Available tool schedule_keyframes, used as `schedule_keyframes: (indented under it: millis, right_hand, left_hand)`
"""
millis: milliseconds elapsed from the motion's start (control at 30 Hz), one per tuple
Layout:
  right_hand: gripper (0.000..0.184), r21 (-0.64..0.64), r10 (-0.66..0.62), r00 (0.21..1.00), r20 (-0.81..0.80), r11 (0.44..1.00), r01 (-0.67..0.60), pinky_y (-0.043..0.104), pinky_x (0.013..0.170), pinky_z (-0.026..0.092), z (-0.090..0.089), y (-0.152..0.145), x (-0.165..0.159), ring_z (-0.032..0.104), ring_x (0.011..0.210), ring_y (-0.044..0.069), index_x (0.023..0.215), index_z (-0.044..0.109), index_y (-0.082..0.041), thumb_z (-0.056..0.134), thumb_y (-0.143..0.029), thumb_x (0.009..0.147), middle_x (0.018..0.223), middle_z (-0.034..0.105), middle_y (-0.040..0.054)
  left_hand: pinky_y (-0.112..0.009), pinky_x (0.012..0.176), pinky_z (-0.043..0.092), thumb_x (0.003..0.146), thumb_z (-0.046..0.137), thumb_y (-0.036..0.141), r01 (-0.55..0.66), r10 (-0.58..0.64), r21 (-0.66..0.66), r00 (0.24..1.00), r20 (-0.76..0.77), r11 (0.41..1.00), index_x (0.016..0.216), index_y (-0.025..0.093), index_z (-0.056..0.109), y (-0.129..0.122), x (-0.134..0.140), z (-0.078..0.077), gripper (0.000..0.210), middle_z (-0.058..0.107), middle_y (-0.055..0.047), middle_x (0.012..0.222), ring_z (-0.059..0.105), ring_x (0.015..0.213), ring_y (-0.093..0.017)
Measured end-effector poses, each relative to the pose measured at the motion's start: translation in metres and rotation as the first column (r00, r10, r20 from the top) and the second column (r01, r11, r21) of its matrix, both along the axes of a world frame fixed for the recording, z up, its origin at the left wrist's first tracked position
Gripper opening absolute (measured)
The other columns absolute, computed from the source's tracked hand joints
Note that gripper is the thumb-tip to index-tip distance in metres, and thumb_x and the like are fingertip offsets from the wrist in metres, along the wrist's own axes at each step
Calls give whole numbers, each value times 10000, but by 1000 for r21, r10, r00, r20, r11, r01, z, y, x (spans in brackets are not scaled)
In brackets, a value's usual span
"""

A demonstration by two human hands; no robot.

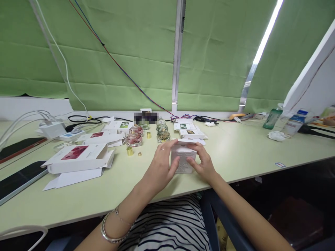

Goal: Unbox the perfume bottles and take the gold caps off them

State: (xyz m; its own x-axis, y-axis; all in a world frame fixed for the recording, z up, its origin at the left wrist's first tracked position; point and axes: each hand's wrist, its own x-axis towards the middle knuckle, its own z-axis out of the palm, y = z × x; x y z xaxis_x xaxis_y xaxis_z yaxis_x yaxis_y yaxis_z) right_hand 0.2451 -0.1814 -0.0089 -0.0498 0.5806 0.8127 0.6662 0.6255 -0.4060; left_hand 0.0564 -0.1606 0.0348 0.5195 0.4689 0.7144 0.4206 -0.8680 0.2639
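Note:
A small white carton (182, 164) with fine grey print stands upright on the table in front of me, its top flap partly raised. My left hand (162, 163) grips its left side, with the thumb on the front face and the fingers near the top edge. From the right, my right hand (205, 163) holds it the same way. The carton's inside is hidden. Beyond it stand round glass bottles, pink ones (134, 140) and clear-to-green ones (163, 136). A gold cap (129, 151) and a tiny gold ring-like piece (139, 154) lie left of my left hand.
Opened white cartons (86, 158) lie at left, more flattened ones (192, 134) behind. Two phones (21, 177), a white charger (52, 129) and cables occupy the left end. A green bottle (273, 118), crumpled tissue (276, 136) and blue-capped bottle (295, 123) are at right.

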Motion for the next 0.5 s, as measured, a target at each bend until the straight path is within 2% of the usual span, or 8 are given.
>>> schedule_keyframes:
  millis: [133,233,367,400,500]
  right_hand:
    - [390,-22,17,1000,-22,1000,-18,391,879,446,-3,2,0,481,1096,230,1195,416,-232,503,-347,833,1171,502,105]
    - [449,-49,30,998,-46,998,-32,388,849,463,-8,4,0,501,1067,228,1243,359,-236,497,-366,836,1194,486,116]
    - [698,-23,33,993,-109,999,-36,420,882,443,-15,7,0,488,1109,235,1363,89,-259,506,-415,827,1262,442,130]
    - [718,-17,34,994,-99,999,-36,423,890,438,-15,7,1,484,1117,237,1367,73,-263,511,-426,822,1266,443,129]
    - [598,20,89,993,-75,996,-87,419,890,439,-13,7,3,473,1135,246,1299,247,-261,499,-489,808,1251,469,126]
  left_hand:
    - [-424,955,396,866,411,177,71,-72,26,997,24,997,1331,225,144,1,3,-4,538,381,-135,1299,459,1147,-221]
    - [-430,943,411,863,419,172,121,-122,22,992,45,992,1333,242,118,0,6,-6,562,360,-138,1301,514,1087,-204]
    - [-381,847,489,872,422,208,81,-64,-95,984,164,992,1326,254,127,0,8,0,543,261,-160,1363,581,971,-171]
    - [-369,822,501,874,423,217,64,-41,-122,983,181,990,1326,254,131,0,8,2,539,255,-163,1373,594,937,-163]
    - [-350,787,507,882,414,221,20,8,-148,983,182,989,1291,244,219,1,7,7,453,441,-123,1263,605,885,-159]
